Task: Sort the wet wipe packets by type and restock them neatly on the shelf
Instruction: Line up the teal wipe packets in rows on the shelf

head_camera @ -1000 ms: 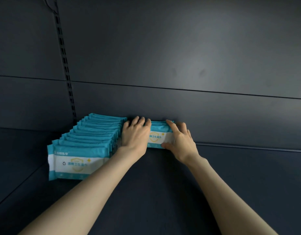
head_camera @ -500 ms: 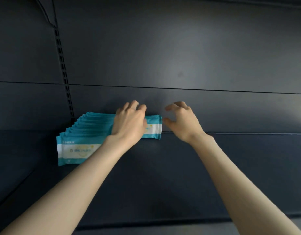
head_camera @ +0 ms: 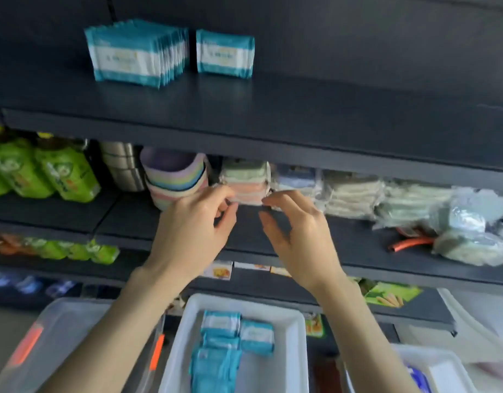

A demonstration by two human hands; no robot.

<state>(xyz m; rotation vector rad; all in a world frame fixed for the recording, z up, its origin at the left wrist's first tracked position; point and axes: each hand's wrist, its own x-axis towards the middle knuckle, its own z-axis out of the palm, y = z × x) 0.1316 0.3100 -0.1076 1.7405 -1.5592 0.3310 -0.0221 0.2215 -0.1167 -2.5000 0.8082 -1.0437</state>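
Up and to the left of the white tray (head_camera: 180,333), green pouches (head_camera: 60,171) stand on a middle shelf. Higher still, on the dark top shelf (head_camera: 329,114) above the tray's left edge, a row of wipe packets (head_camera: 131,55) stands upright in teal and white, fronts facing out. Just to its right - a narrow gap between them - stands a shorter group of packets (head_camera: 225,53) of the same kind. Straight above the tray, the left hand (head_camera: 193,231) hangs in the air with fingers loosely curled and nothing in them. It is well below the shelved packets and well above the loose packets (head_camera: 222,350) that lie jumbled inside the tray. Behind the left hand's fingertips sit a stack of bowls (head_camera: 173,177) and some bagged cloths (head_camera: 244,180). The right hand (head_camera: 301,239) hovers above the tray's right side, level with the left and near it. It too is relaxed and empty, and touches no packet. To the right of the tray, at the bottom edge, is a second tray (head_camera: 448,373); its contents are too blurred to tell.
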